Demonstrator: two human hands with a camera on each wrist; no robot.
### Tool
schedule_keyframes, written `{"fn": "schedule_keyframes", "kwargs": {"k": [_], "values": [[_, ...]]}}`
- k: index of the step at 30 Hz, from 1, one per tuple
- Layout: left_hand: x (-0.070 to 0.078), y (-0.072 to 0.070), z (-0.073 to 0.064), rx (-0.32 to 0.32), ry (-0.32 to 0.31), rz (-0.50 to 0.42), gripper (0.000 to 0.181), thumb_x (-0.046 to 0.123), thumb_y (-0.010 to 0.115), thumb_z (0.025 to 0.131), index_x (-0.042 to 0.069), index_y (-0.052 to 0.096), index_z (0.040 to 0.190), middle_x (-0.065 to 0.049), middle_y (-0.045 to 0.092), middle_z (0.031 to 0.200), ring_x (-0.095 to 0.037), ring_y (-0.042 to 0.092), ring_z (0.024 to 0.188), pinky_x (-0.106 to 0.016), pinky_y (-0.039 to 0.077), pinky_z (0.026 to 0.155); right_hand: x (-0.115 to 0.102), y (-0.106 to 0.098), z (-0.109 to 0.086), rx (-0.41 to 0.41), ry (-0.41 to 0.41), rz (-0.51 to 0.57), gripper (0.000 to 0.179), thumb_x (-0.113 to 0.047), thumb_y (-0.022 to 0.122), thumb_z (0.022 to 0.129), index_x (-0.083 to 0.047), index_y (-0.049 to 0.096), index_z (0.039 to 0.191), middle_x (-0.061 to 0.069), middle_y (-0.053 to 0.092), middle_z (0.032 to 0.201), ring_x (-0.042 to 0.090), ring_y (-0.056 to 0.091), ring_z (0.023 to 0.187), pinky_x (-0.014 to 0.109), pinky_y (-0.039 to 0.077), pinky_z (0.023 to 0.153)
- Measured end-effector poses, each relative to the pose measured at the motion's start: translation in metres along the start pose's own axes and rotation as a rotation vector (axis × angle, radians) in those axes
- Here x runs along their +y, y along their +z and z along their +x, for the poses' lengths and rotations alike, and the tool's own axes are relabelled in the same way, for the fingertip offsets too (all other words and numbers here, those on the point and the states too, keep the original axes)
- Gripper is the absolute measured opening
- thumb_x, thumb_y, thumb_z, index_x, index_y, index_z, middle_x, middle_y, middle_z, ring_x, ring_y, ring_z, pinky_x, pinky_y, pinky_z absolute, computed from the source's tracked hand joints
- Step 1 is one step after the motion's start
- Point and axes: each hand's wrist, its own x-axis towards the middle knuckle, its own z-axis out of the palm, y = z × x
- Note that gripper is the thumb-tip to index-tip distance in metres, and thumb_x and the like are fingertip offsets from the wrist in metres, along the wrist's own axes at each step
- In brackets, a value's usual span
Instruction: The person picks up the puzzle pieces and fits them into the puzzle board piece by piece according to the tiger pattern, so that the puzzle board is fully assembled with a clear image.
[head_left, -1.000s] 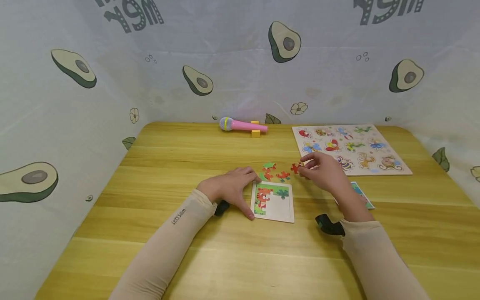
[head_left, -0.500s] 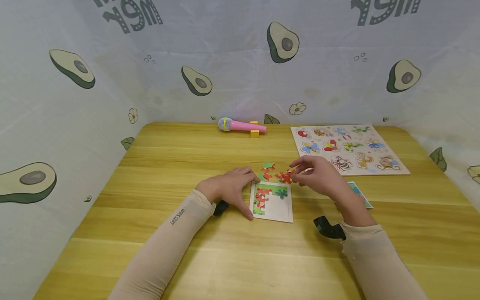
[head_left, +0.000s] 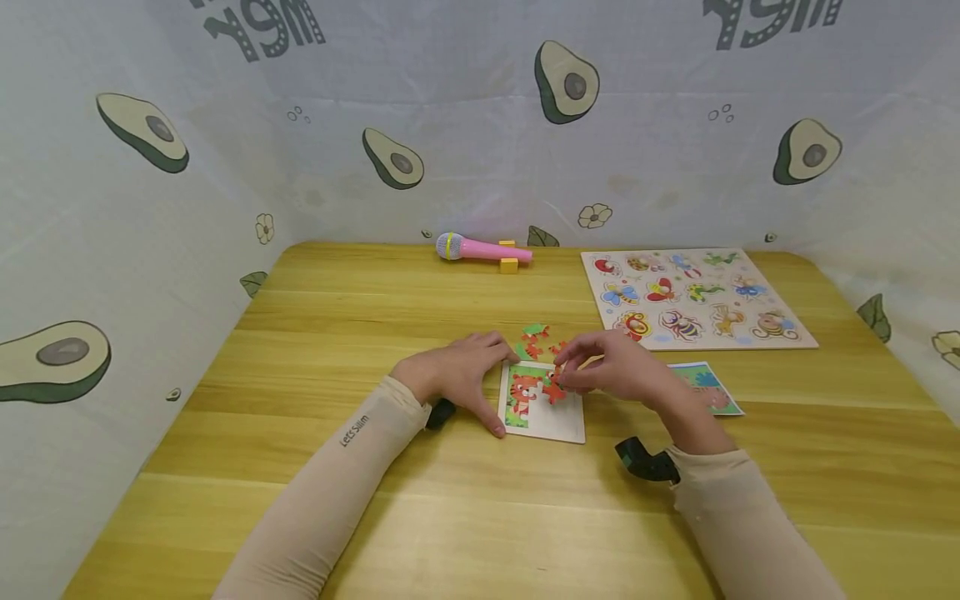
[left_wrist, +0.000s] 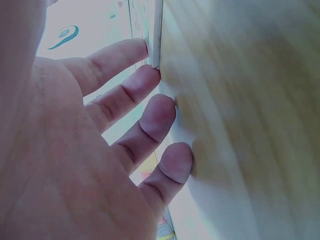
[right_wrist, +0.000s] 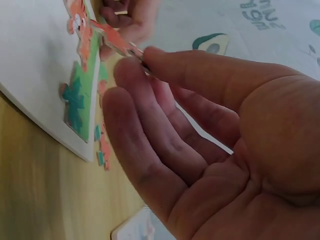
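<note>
In the head view, my right hand pinches a red-orange jigsaw piece between thumb and fingertips, over the upper middle of a small puzzle board. The right wrist view shows the piece tilted, held by its edge. On the board's left side lie fitted pieces with a tiger's face; a green leafy piece sits in a corner. My left hand spreads along the board's left edge, thumb at the near corner and index finger at the far one. Its other fingertips rest by the tabletop.
Several loose jigsaw pieces lie just beyond the board. To the right is a picture card, partly behind my right wrist. A large animal peg puzzle lies at back right. A pink toy microphone lies at the back with yellow blocks.
My right hand has carried the red-orange piece leftward and nearer, from beyond the board's right corner to over the board. The left hand has stayed at the board's left edge.
</note>
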Motion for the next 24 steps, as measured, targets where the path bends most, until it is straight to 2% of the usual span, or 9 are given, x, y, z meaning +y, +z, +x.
{"fn": "schedule_keyframes", "kwargs": {"k": [4, 7, 14, 21, 24], "values": [[0.0, 0.0, 0.0, 0.003, 0.0, -0.007, 0.101, 0.069, 0.085, 0.063, 0.018, 0.049, 0.143, 0.007, 0.042, 0.132, -0.017, 0.038, 0.128, -0.036, 0.033, 0.11, 0.001, 0.008, 0.004, -0.051, 0.003, -0.049, 0.018, -0.011, 0.075, 0.092, -0.001, 0.072, 0.105, 0.005, 0.067, 0.089, 0.02, 0.061, 0.079, 0.034, 0.053, 0.072], [-0.001, 0.0, 0.0, 0.002, 0.001, -0.005, 0.102, 0.069, 0.085, 0.063, 0.018, 0.049, 0.143, 0.007, 0.042, 0.132, -0.017, 0.038, 0.128, -0.036, 0.033, 0.11, 0.003, 0.013, 0.007, -0.057, -0.012, -0.078, 0.016, -0.01, 0.075, 0.091, -0.001, 0.072, 0.104, 0.003, 0.066, 0.087, 0.019, 0.059, 0.078, 0.033, 0.05, 0.069], [0.0, -0.002, -0.001, 0.003, 0.01, 0.0, 0.102, 0.068, 0.085, 0.064, 0.017, 0.049, 0.144, 0.005, 0.043, 0.134, -0.018, 0.038, 0.129, -0.036, 0.032, 0.111, 0.003, 0.021, 0.009, -0.03, -0.065, -0.146, 0.015, -0.012, 0.077, 0.09, -0.001, 0.073, 0.101, 0.002, 0.066, 0.085, 0.017, 0.054, 0.07, 0.029, 0.046, 0.06], [0.0, -0.002, -0.001, 0.001, 0.008, -0.003, 0.102, 0.068, 0.085, 0.064, 0.017, 0.049, 0.144, 0.005, 0.043, 0.135, -0.018, 0.037, 0.13, -0.037, 0.033, 0.11, 0.006, 0.026, 0.014, 0.006, -0.021, -0.192, 0.013, -0.012, 0.077, 0.09, -0.005, 0.074, 0.101, 0.0, 0.066, 0.085, 0.017, 0.055, 0.07, 0.031, 0.047, 0.061], [0.0, -0.002, -0.001, -0.001, 0.007, -0.008, 0.102, 0.068, 0.086, 0.064, 0.017, 0.049, 0.144, 0.005, 0.042, 0.135, -0.018, 0.037, 0.13, -0.037, 0.033, 0.11, 0.007, 0.028, 0.015, 0.014, -0.03, -0.216, 0.012, -0.012, 0.076, 0.09, -0.005, 0.075, 0.1, 0.0, 0.066, 0.086, 0.016, 0.055, 0.07, 0.032, 0.047, 0.061]]}}
